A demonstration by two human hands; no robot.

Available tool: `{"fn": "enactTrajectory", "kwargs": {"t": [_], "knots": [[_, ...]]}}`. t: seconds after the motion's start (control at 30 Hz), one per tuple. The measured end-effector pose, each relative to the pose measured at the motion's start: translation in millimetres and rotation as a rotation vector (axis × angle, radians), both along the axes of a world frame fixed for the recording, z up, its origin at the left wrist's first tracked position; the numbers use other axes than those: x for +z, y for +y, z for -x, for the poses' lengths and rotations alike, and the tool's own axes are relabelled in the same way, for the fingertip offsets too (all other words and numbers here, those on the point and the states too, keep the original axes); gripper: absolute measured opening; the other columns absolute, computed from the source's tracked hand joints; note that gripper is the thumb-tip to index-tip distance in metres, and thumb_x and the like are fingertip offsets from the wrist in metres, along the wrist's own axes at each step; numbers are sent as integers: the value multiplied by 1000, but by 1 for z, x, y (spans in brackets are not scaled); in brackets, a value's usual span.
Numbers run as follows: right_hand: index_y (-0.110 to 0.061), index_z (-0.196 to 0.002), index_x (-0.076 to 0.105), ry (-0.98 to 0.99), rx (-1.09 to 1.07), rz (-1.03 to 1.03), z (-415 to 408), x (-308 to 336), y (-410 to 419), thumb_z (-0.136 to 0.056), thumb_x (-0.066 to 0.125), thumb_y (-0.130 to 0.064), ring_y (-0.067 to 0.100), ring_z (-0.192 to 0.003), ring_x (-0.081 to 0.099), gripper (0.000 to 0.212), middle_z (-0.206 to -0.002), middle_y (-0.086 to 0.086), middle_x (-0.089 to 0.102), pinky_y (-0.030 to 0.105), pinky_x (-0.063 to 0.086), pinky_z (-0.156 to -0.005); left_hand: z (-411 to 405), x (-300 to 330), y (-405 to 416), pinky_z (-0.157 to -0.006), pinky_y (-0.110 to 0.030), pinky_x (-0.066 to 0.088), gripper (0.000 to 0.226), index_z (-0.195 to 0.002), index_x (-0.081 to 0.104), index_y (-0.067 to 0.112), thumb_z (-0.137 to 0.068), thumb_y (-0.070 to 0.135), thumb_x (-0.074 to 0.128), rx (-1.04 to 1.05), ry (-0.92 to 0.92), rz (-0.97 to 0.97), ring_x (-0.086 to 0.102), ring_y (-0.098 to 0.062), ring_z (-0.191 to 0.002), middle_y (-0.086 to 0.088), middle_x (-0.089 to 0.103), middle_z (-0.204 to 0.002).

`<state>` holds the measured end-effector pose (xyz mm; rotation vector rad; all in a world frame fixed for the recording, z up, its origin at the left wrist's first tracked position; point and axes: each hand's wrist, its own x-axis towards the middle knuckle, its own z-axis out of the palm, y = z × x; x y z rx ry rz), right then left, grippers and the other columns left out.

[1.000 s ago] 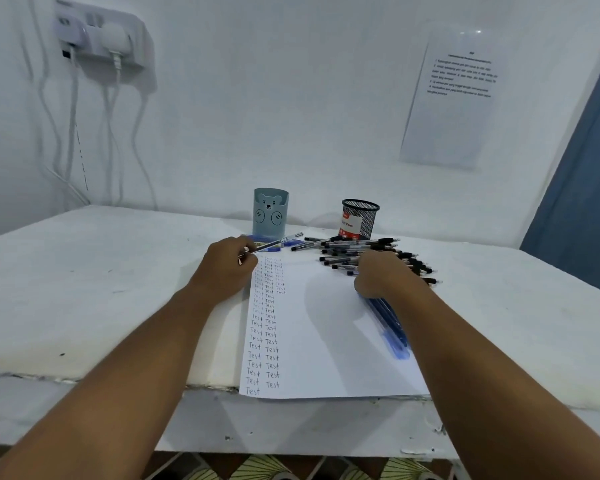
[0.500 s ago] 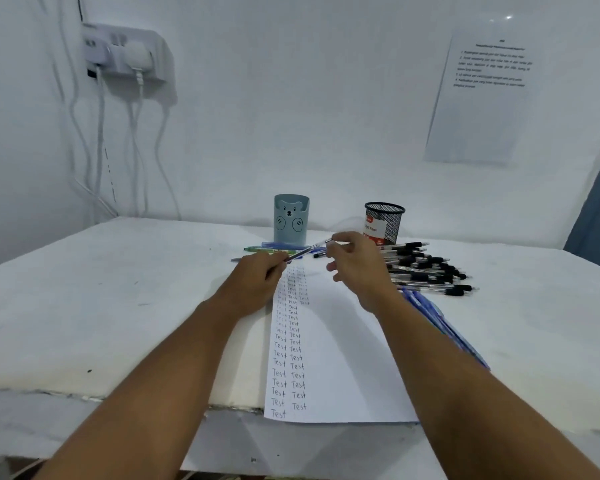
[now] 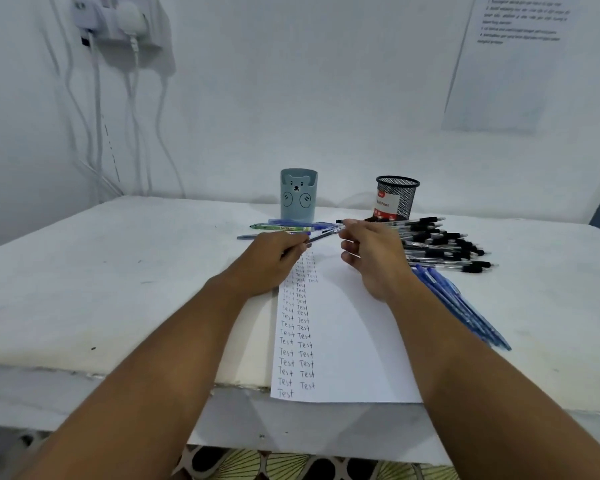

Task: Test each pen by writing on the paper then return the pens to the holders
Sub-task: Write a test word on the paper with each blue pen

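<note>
Left hand (image 3: 271, 258) grips a clear-barrelled blue pen (image 3: 321, 234) over the white paper (image 3: 354, 341); right hand (image 3: 371, 252) pinches its far end, probably uncapping it for testing.

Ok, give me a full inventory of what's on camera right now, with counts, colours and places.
bear pen holder: one, pale blue, back of table, left of the mesh one.
mesh pen holder: one, black with a red label, back right.
black-grip pens: a pile, too many to count, right of the paper.
blue pens: a bundle, exact count unclear, under the right forearm at the paper's right edge.
loose pens: about three, green and blue, in front of the bear holder.
paper: one white sheet, two columns of "Test", overhanging the front edge.
table: one, white.
wall notice: one, white, upper right.
chargers and cables: white, upper left wall.
held pen: one, between both hands.
left hand: grips the held pen's barrel.
right hand: pinches its far end.
</note>
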<state>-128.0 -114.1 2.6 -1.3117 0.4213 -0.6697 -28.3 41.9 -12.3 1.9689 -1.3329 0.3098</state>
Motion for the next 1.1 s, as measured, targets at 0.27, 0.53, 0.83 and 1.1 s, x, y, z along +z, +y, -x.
{"fn": "enactTrajectory", "kwargs": {"t": [0.27,0.53,0.83,1.1], "knots": [[-6,-90,65,-50,127,-267,16,6,10,-99,58,-15,16,-60,53,15,-75,6,58,25,45,-54,1,-1,3,-74,-1,35,27,-119,68,21,-98,28,53,24,73,42,56,4,-92,13,66,-106],[-1,-116,47,-202,10,-390,14,7,14,-107,40,-14,30,-64,68,17,-86,25,68,30,58,-56,-7,-5,8,-75,-28,43,22,-108,70,30,-86,28,66,248,112,94,56,-13,-79,-2,61,-80],[-5,-106,53,89,40,53,16,4,16,-103,51,-12,17,-59,60,8,-80,9,60,26,50,-54,-22,-10,11,-92,-37,47,9,-91,75,22,-84,21,69,248,118,-93,59,-18,-100,0,63,-104],[-14,-96,37,108,172,215,28,-6,24,-92,60,7,23,-54,59,32,-72,18,58,33,45,-50,-20,-10,10,-95,-36,46,12,-97,70,21,-87,22,64,250,170,-120,59,-14,-103,5,67,-108]]}}
